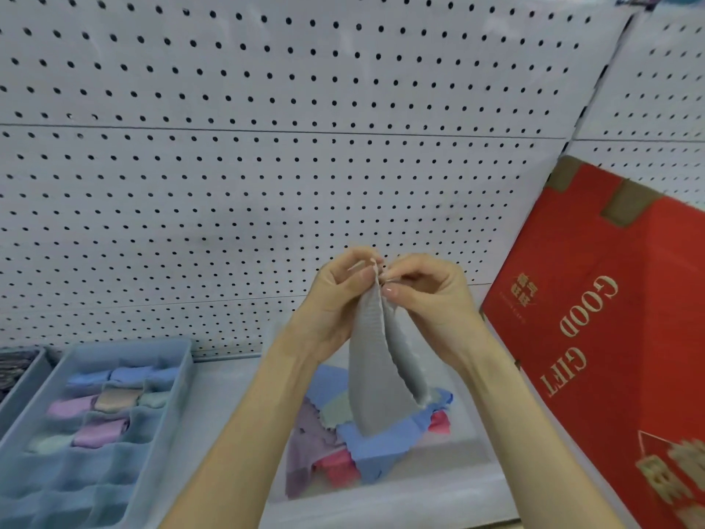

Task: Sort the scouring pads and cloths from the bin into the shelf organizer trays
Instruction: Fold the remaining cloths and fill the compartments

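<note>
A grey ribbed cloth (375, 368) hangs down in front of me, pinched at its top edge by both hands. My left hand (335, 295) grips the top from the left and my right hand (423, 288) pinches it from the right, fingertips almost touching. Below the cloth stands a clear plastic bin (473, 444) with several loose cloths in blue, purple, pink and green. At the lower left a blue organizer tray (168, 406) with small compartments holds several rolled cloths in its far cells. The near cells look unfilled.
A second grey-blue tray (19, 379) with dark pads shows at the far left edge. A big red gift box (595, 337) leans at the right, close to my right forearm. A white pegboard wall (267, 147) backs the shelf.
</note>
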A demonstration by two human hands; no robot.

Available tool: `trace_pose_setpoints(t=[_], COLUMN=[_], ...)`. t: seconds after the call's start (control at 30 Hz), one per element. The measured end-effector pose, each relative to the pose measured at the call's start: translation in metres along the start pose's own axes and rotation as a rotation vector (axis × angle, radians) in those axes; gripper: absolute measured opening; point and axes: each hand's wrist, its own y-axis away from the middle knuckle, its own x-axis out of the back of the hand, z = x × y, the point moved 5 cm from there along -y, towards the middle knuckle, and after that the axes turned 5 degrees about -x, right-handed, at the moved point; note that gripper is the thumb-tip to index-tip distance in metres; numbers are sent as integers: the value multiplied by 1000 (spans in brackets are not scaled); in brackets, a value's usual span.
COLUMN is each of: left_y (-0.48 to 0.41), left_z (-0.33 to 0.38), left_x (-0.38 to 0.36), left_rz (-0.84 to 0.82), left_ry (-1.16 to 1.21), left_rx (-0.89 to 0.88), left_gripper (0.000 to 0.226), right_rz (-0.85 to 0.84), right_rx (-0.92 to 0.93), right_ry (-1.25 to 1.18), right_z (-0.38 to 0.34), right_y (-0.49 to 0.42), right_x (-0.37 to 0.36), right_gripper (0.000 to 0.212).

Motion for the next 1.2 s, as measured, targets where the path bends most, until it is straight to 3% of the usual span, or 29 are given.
trace_pose_setpoints(t=[0.23, 0.3, 0.37, 0.43, 0.57, 0.67, 0.73, 0.8, 0.93, 1.03, 1.1, 1.2], left_y=[-1, 1, 5, 8, 5, 5, 15, 30, 44, 51, 55, 56], left_z=[5, 5, 6, 5, 2, -6, -15, -21, -24, -13, -7, 0], left_x=[-6, -5, -8, -10, -15, -15, -22, -25, -11, -9, -14, -20], left_rz=[-1, -6, -22, -12, 0, 112, 164, 263, 264, 87, 8, 175], left_ry=[-2, -80, -135, -179, -190, -261, -144, 11, -137, -270, -508, -753], left_rx=[46, 64, 83, 129, 167, 225, 289, 313, 160, -19, -126, -204], left_gripper=[66, 48, 7, 16, 12, 28, 36, 61, 58, 93, 92, 81], right_rz=[-35, -73, -91, -103, -48, 55, 127, 188, 281, 347, 377, 371], right_rx=[47, 38, 18, -4, 21, 58, 59, 40, 31, 48, 48, 53], right_ry=[103, 154, 182, 194, 158, 85, 62, 55, 138, 292, 374, 438], right_z=[-20, -21, -22, -22, -21, -20, -19, -20, -22, -24, -26, -31], right_y=[2, 4, 5, 6, 8, 10, 10, 10, 10, 11, 9, 5], right_x=[-11, -11, -10, -10, -9, -5, 0, 5, 15, 24, 28, 26], right_gripper=[41, 41, 37, 33, 27, 22, 17, 16, 9, 20, 27, 23])
